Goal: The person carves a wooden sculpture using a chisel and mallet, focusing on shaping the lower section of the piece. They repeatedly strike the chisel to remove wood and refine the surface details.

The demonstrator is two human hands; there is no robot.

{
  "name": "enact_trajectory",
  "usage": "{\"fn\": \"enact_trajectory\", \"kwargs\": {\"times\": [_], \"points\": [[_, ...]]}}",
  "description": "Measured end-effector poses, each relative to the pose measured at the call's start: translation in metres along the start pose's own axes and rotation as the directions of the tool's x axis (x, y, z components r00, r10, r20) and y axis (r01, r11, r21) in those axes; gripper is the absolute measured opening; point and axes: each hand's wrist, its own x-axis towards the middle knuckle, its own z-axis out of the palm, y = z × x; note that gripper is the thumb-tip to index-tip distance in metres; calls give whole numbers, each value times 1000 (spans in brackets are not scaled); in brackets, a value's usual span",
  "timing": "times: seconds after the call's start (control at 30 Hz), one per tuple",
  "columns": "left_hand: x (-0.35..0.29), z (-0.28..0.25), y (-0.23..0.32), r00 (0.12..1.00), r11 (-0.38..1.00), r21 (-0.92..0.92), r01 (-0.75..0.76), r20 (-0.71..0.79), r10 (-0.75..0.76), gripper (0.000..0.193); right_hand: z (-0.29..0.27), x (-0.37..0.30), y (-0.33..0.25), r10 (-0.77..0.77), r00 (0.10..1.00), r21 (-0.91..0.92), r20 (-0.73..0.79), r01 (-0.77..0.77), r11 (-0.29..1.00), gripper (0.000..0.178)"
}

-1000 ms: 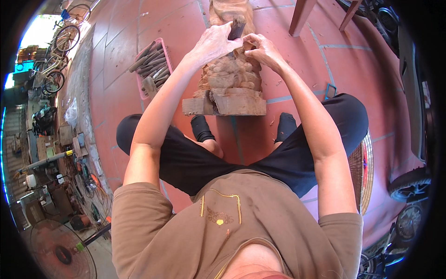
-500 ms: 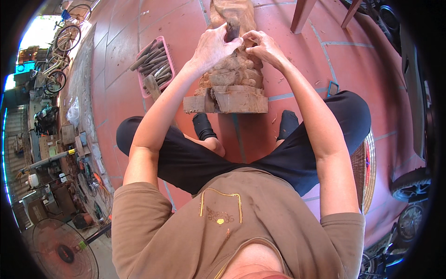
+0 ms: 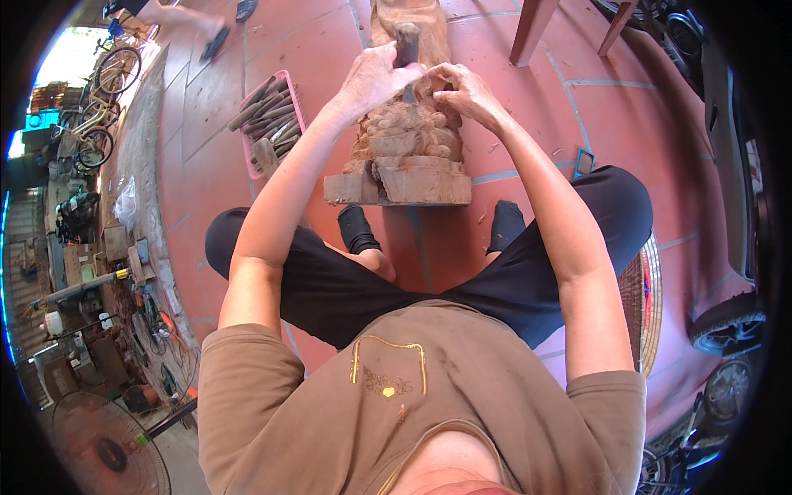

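Note:
A carved wooden sculpture point(image 3: 404, 136) lies on the tiled floor in front of me, its flat base toward my feet. Over its middle, my left hand point(image 3: 373, 82) is closed round a wood chisel point(image 3: 406, 49) with a dark handle. The chisel stands nearly upright, its blade pointing down at the carved surface. Close beside it on the right, my right hand point(image 3: 469, 97) has its fingers curled near the left thumb. What those fingers pinch, if anything, I cannot make out.
Left of the sculpture, a pink basket point(image 3: 302, 111) holds several chisels, with a wooden mallet point(image 3: 266, 155) at its near end. A blue-framed object point(image 3: 584, 162) lies right. Red-brown furniture legs point(image 3: 535, 33) stand far right. Another person's leg point(image 3: 186, 18) shows far left. A fan point(image 3: 111, 450) is near left.
The chisel's handle now shows higher above my left hand, and its blade is visible below. My right hand has shifted slightly down. Another person's leg has come in at the far left.

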Motion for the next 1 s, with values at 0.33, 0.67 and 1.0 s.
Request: {"fn": "enact_trajectory", "kwargs": {"times": [0.33,0.67,1.0], "points": [[-8,10,10,995,980,174,-95,43,89,34,-5,-3,-8,26,1000,-32,-4,-26,999,40],[9,-3,11,979,994,-93,62,198,-42,45,-6,-3,-7,35,999,57,33,-36,998,39],[2,8,13,991,987,153,45,118,-63,48,-11,0,-2,61,998,15,22,-61,998,32]]}}
